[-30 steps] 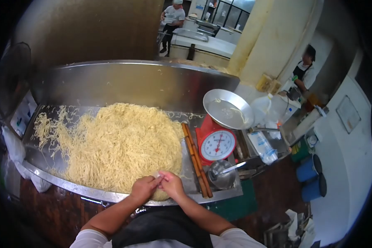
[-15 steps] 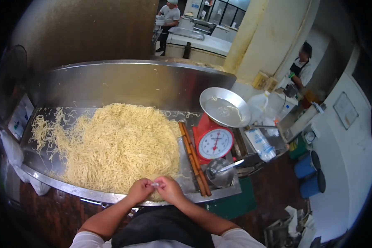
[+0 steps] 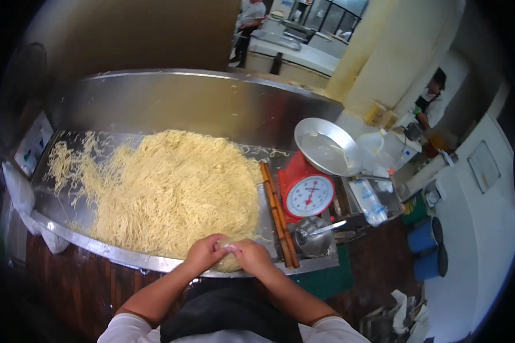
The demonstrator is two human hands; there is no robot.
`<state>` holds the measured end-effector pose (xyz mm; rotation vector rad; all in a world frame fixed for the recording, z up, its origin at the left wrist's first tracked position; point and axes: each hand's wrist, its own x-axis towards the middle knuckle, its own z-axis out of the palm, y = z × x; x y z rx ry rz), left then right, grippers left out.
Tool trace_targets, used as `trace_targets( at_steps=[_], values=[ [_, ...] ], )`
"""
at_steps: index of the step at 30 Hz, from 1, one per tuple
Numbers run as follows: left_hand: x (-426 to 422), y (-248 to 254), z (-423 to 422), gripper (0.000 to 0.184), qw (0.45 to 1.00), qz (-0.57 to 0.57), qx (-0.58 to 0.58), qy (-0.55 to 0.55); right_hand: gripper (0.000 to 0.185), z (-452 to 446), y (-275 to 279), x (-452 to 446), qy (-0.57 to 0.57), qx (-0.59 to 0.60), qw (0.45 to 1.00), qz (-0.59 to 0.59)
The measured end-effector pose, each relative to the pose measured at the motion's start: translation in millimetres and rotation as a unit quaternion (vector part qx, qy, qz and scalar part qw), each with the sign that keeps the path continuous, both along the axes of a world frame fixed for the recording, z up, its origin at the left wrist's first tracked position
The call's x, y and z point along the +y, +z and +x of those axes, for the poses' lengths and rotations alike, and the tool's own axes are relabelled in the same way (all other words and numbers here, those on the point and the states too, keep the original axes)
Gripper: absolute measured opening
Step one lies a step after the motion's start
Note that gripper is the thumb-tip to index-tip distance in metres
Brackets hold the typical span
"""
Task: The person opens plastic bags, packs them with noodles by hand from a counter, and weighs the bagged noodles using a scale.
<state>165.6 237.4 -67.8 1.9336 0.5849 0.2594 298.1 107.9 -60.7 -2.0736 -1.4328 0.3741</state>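
Observation:
A big heap of pale yellow noodles (image 3: 177, 188) covers much of the steel table (image 3: 86, 224). At its front edge my left hand (image 3: 206, 253) and my right hand (image 3: 252, 257) meet, fingers pinched on the gathered whitish end of a clear plastic bag (image 3: 230, 263). The bag has noodles in it and rests on the table rim, partly covered by both hands. Two brown sticks (image 3: 279, 220) lie just right of my right hand.
Right of the sticks stand a red scale (image 3: 303, 188) with a metal pan (image 3: 328, 147) and a metal bowl (image 3: 313, 240) with a knife. Plastic bags (image 3: 367, 201) lie farther right. Two people (image 3: 250, 26) (image 3: 432, 97) are in the background.
The view has shifted a little. Both hands have stayed together at the bag's gathered end, and their fingers have changed position on it.

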Motion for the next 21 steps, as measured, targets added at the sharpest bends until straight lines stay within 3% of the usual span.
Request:
trace_targets(
  at_steps=[5,6,9,10,13,14,17,21],
  values=[
    [-6,0,-1,0.042,0.97,0.232,-0.011,-0.07,0.019,8,36,-2,0.044,-0.049,0.984,-0.163],
    [-13,20,1,0.038,0.974,0.21,0.051,-0.069,0.019,9,44,-5,0.08,-0.043,0.988,-0.124],
    [-32,19,8,0.033,0.978,0.2,0.021,-0.056,0.018,15,72,-13,0.186,0.019,0.981,-0.045],
    [-40,10,10,0.024,0.984,0.178,-0.003,-0.025,0.019,22,71,-14,0.222,0.018,0.974,-0.033],
    [-66,9,8,0.014,0.993,0.054,-0.051,0.095,0.02,35,84,-17,0.233,0.214,0.947,-0.049],
    [-72,13,2,0.01,0.989,0.045,-0.061,0.123,0.02,42,67,-16,0.244,0.322,0.911,-0.081],
    [-97,27,-26,0.021,0.961,-0.103,-0.089,0.239,0.016,33,60,-7,0.258,0.464,0.845,-0.069],
    [-132,52,-87,0.022,0.932,-0.072,-0.018,0.354,0.016,12,59,7,0.311,0.423,0.849,-0.062]
  ],
)
